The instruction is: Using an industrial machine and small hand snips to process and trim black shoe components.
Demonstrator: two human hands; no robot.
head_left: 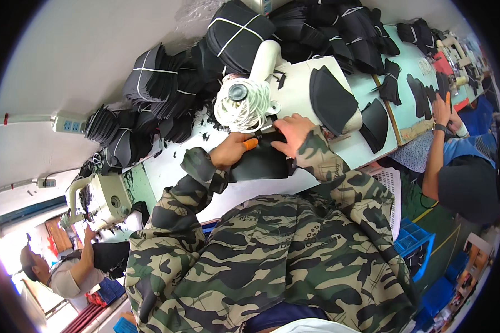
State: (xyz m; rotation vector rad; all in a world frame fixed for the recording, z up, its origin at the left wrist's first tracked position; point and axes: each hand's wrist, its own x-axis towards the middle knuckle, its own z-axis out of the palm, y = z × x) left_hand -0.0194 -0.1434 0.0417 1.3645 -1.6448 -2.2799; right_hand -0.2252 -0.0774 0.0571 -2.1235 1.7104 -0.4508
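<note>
Left hand (231, 150): positioned on the left part of a black fabric piece (261, 161) that lies flat on the white table (166, 172). The fingers are curled down onto the fabric, the hand partly closed. An orange finger cover (250, 144) sits on one digit, which points toward the needle area. Whether the fingers pinch the fabric edge or only press on it cannot be told from this view.

Right hand (293, 132): laid on the upper right part of the same black fabric piece, palm down, fingers spread moderately and extended toward the machine. It presses the fabric flat; it grips nothing.

Black fabric piece: located on the table directly in front of the person, between both hands, with its far edge at the foot of the white sewing machine (264, 61). Both camouflage sleeves (328, 166) frame it.

Adjacent items:
- A bundle of white cord (241, 108) hangs just beside the machine, above the left hand.
- A stack of curved black cut panels (332, 100) rests on the table to the right of the right hand.
- Tied bundles of black panels (239, 33) are heaped along the far edge of the table, against the wall.
- A second person (461, 177) in a blue top works at the light green table (411, 61) to the right.
- A third person (66, 272) sits at another sewing machine (103, 200) at lower left.
</note>
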